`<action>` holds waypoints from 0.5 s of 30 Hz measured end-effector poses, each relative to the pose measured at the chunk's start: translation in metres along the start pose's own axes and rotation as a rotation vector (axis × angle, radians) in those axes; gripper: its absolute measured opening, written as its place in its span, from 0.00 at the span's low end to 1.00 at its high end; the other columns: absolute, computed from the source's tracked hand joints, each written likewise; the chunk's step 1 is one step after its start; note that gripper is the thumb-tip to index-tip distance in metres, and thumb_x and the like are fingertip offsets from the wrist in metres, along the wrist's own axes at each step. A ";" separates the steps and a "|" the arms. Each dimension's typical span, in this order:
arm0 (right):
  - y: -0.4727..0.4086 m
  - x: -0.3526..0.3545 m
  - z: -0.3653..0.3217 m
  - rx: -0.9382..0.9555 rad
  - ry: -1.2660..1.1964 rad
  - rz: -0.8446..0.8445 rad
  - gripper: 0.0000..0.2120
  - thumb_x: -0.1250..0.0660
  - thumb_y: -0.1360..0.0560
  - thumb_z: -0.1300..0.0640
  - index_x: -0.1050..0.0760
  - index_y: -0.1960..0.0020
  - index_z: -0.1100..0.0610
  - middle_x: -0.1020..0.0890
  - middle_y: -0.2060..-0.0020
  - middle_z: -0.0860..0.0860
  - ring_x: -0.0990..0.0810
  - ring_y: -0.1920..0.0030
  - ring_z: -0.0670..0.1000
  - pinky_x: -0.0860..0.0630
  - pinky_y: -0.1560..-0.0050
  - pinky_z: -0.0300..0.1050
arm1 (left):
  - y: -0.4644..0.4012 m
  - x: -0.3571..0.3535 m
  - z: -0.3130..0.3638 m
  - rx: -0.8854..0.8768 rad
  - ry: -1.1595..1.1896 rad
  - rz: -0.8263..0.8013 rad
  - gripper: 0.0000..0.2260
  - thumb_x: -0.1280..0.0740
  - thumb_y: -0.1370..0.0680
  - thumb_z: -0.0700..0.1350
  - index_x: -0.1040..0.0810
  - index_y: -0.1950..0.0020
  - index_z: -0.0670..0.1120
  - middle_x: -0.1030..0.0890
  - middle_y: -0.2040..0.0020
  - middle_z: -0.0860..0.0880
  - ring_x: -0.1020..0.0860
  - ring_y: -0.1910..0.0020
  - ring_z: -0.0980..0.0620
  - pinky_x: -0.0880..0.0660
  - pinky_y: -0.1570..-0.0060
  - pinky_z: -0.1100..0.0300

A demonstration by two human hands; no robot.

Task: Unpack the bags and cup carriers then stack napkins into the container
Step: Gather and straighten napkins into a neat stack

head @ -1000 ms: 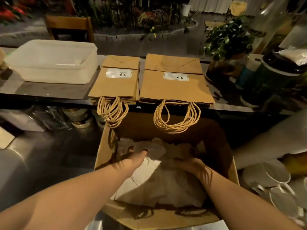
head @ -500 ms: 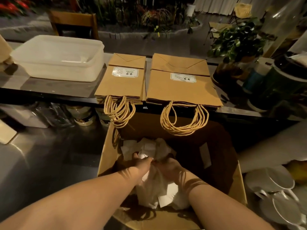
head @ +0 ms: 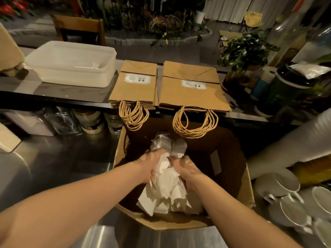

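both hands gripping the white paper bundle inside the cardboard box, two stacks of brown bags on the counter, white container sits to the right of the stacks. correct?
Not quite. The head view shows the white container to the left of the two stacks of brown bags, not the right. The rest holds: left hand and right hand both grip the white paper bundle inside the cardboard box.

White mugs (head: 286,197), potted plant (head: 245,51)
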State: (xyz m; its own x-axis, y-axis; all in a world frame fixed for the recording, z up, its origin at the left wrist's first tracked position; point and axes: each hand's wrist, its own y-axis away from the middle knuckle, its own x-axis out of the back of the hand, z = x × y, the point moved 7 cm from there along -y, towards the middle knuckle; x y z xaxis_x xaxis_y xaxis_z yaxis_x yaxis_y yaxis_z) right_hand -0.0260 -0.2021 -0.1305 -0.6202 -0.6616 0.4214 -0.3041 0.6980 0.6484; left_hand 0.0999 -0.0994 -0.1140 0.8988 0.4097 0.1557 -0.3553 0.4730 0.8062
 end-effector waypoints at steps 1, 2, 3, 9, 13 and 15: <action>0.009 0.003 -0.002 -0.017 -0.040 0.017 0.30 0.36 0.28 0.37 0.29 0.33 0.54 0.19 0.45 0.55 0.18 0.47 0.57 0.20 0.43 0.54 | 0.007 0.000 0.004 0.025 0.014 -0.003 0.21 0.26 0.26 0.55 0.26 0.35 0.64 0.20 0.34 0.43 0.21 0.37 0.39 0.24 0.35 0.51; 0.011 0.004 -0.003 -0.013 -0.122 0.019 0.33 0.35 0.32 0.36 0.32 0.32 0.53 0.19 0.44 0.55 0.18 0.46 0.58 0.19 0.42 0.58 | 0.008 -0.002 0.005 0.026 0.071 0.009 0.28 0.25 0.31 0.63 0.22 0.34 0.56 0.17 0.39 0.42 0.18 0.41 0.38 0.22 0.38 0.48; 0.014 0.006 -0.004 -0.008 -0.171 0.013 0.36 0.33 0.34 0.36 0.34 0.31 0.50 0.18 0.43 0.54 0.17 0.46 0.59 0.19 0.42 0.59 | 0.013 -0.005 0.001 0.073 0.123 -0.018 0.35 0.26 0.33 0.67 0.22 0.32 0.51 0.16 0.41 0.42 0.17 0.43 0.38 0.21 0.40 0.47; 0.063 0.021 -0.016 0.072 -0.174 0.014 0.37 0.33 0.34 0.37 0.31 0.29 0.51 0.16 0.44 0.52 0.15 0.49 0.57 0.17 0.46 0.56 | 0.052 -0.012 -0.001 -0.071 0.310 -0.102 0.27 0.30 0.24 0.63 0.22 0.31 0.48 0.15 0.46 0.43 0.15 0.50 0.42 0.18 0.49 0.51; 0.135 0.022 -0.020 0.082 -0.171 0.002 0.34 0.35 0.26 0.41 0.37 0.24 0.51 0.20 0.39 0.51 0.18 0.48 0.54 0.19 0.43 0.54 | 0.098 -0.013 -0.017 -0.110 0.370 -0.131 0.24 0.31 0.23 0.63 0.24 0.32 0.53 0.13 0.49 0.44 0.14 0.51 0.41 0.18 0.46 0.46; 0.164 0.023 -0.020 0.118 -0.159 -0.004 0.33 0.37 0.20 0.43 0.44 0.20 0.49 0.25 0.35 0.49 0.22 0.50 0.50 0.20 0.41 0.52 | 0.116 -0.009 -0.024 -0.169 0.401 -0.087 0.26 0.30 0.25 0.64 0.29 0.30 0.58 0.15 0.44 0.44 0.15 0.48 0.40 0.19 0.45 0.43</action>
State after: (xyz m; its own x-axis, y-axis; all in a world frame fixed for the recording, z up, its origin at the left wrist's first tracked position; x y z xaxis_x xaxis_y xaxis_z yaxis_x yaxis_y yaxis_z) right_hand -0.0758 -0.1082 -0.0020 -0.7225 -0.6196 0.3069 -0.3839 0.7286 0.5672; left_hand 0.0446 -0.0293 -0.0358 0.7686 0.6169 -0.1695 -0.3495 0.6267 0.6965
